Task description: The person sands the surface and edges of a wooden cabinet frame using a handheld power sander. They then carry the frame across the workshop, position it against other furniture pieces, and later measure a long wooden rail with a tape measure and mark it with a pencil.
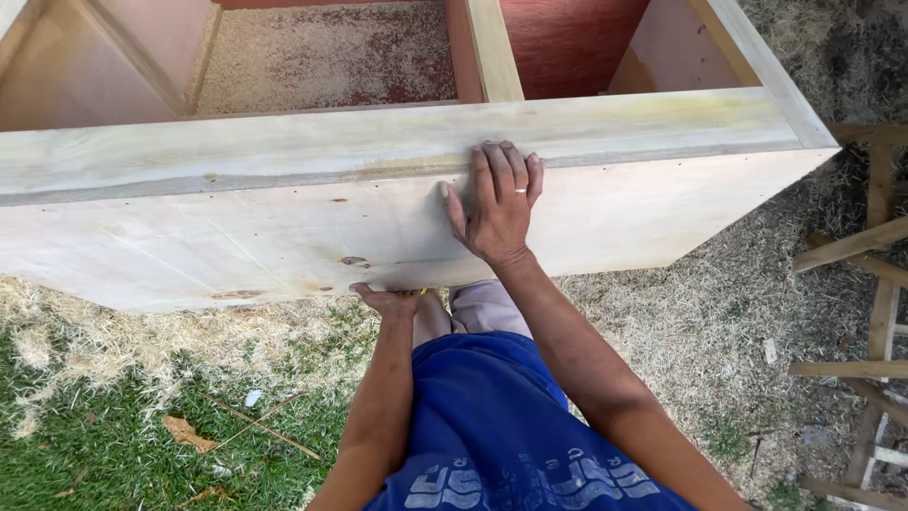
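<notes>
The grip of the right hand [498, 203] is flat and open: the palm lies on the pale side panel of the wooden cabinet [284, 237], and the fingertips [501, 156] reach up to the top edge of this panel. It holds nothing; it only presses. The left hand [390, 301] is lower, at the bottom edge of the same panel, palm turned up, with the fingers going under the wood. How far its fingers close around the edge I cannot tell, because the panel hides them. A small yellow thing shows beside this hand, too small to name.

The cabinet stands on the ground directly in front of the person, open on top, with an upright divider [492, 47] between its two compartments. I judge it to be stiff and rather heavy, since it is a big box of boards and plywood. The sanded faces look smooth, so a flat palm could slip on them; the bottom edge and the top rim give the surer hold. The thin panel could mark or crack if it is knocked at a corner.

Around it the ground [113, 416] is grass covered with much sawdust. To the right, near the cabinet's corner, stands a frame of wooden slats [875, 284], which narrows the space on that side. The person's legs in blue shorts [492, 416] are close against the panel.
</notes>
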